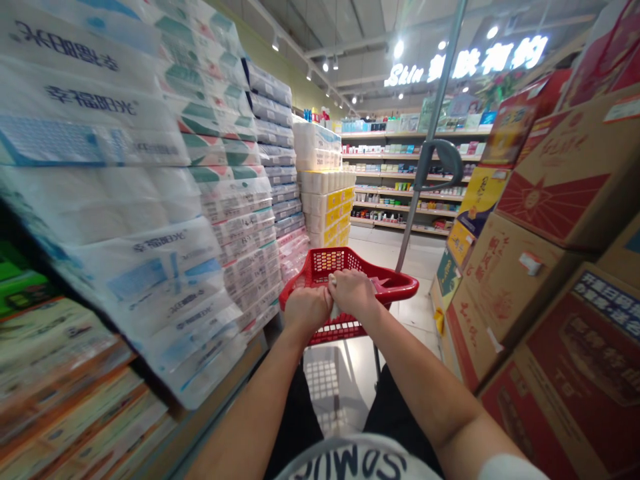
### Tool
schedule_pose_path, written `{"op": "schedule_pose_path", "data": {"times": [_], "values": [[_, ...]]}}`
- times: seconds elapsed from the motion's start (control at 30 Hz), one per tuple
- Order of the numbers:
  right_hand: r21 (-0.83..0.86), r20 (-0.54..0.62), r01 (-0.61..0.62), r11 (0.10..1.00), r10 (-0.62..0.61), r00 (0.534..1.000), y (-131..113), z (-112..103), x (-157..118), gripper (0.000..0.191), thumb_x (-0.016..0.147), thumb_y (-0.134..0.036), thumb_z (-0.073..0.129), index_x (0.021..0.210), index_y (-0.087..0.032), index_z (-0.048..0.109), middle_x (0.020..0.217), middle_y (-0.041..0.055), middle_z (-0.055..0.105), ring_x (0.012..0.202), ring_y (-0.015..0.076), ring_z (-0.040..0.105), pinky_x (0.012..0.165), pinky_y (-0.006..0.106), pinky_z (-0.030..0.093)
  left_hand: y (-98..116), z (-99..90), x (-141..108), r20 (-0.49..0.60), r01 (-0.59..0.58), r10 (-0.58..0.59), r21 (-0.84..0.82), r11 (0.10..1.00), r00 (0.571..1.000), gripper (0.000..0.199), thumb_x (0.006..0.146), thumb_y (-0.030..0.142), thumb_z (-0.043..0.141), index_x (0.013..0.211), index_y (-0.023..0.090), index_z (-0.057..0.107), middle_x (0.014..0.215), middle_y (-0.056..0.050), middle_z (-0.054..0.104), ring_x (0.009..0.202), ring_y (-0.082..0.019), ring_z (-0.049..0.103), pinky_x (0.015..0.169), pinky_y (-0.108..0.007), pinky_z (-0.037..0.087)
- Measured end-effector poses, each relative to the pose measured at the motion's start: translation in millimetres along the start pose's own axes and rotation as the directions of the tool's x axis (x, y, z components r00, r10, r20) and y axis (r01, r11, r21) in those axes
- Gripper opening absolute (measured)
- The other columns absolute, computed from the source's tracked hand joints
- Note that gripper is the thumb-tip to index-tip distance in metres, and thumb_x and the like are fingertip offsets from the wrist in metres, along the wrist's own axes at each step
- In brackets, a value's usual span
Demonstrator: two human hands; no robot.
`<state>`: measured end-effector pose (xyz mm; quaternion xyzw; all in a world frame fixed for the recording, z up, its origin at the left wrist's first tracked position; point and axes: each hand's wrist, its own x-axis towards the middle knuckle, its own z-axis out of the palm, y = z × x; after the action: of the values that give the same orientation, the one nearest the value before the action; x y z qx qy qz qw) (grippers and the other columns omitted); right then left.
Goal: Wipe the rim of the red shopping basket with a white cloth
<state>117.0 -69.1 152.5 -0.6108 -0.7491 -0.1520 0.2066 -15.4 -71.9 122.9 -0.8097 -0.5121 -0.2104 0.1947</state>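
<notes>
A red plastic shopping cart [400,288] with a grid-walled basket stands directly in front of me. My left hand [307,308] is closed at the near edge of the cart, its fingers curled at the handle. Close against it on the right, my right hand [353,291] is also closed there. Both hands cover most of the bar between them. A small whitish thing [335,303] shows between the two hands; its kind cannot be made out.
Tall stacks of wrapped tissue packs [220,133] line the left. Cardboard boxes [530,247] are piled on the right. A grey metal pole [415,207] with a loop rises by the cart's right side. Pale floor [373,241] leads to stocked shelves [405,175].
</notes>
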Motion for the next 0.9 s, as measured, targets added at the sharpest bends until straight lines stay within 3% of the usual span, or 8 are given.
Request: {"op": "schedule_pose_path", "data": {"times": [0.2, 0.37, 0.57, 0.9], "values": [[-0.009, -0.037, -0.03, 1.0, 0.03, 0.999, -10.7, 1.5, -4.6, 0.034, 0.095, -0.038, 0.038, 0.089, -0.017, 0.064, 0.09, 0.01, 0.067, 0.087, 0.023, 0.06, 0.08, 0.034, 0.041, -7.5, -0.8, -1.5, 0.019, 0.028, -0.028, 0.005, 1.0, 0.999, 0.052, 0.096, 0.033, 0.02, 0.078, 0.015, 0.066, 0.073, -0.012, 0.069, 0.068, -0.022, 0.064, 0.064, -0.032, 0.041], [0.006, -0.125, 0.125, 0.992, -0.123, 0.984, -7.5, 3.4, -18.2, 0.033, 0.098, -0.036, 0.033, 0.095, -0.02, 0.061, 0.096, 0.0082, 0.066, 0.094, 0.021, 0.057, 0.084, 0.032, 0.038, -13.0, -1.1, -0.1, 0.004, 0.036, -0.036, 0.006, 0.999, 0.999, 0.054, 0.096, 0.032, 0.019, 0.075, 0.017, 0.066, 0.073, -0.012, 0.07, 0.067, -0.023, 0.064, 0.065, -0.033, 0.041], [-0.011, -0.036, 0.014, 1.0, -0.014, 0.999, -5.5, 2.3, -1.7, 0.031, 0.097, -0.033, 0.037, 0.088, -0.016, 0.062, 0.089, 0.0092, 0.067, 0.084, 0.0207, 0.06, 0.079, 0.031, 0.04, -7.3, -2.2, -0.1, 0.034, 0.041, -0.04, -0.002, 0.999, 0.999, 0.053, 0.096, 0.035, 0.02, 0.079, 0.015, 0.066, 0.075, -0.013, 0.069, 0.07, -0.022, 0.064, 0.066, -0.032, 0.041], [0.114, -0.132, 0.112, 0.987, -0.097, 0.986, 2.9, 8.2, -23.3, 0.025, 0.096, -0.032, 0.04, 0.095, -0.02, 0.063, 0.105, 0.006, 0.064, 0.1, 0.0196, 0.055, 0.092, 0.031, 0.036, -9.7, -0.6, -0.2, 0.025, 0.022, -0.023, 0.02, 1.0, 0.999, 0.049, 0.095, 0.029, 0.021, 0.077, 0.015, 0.065, 0.075, -0.012, 0.069, 0.069, -0.022, 0.064, 0.065, -0.033, 0.04]]}}
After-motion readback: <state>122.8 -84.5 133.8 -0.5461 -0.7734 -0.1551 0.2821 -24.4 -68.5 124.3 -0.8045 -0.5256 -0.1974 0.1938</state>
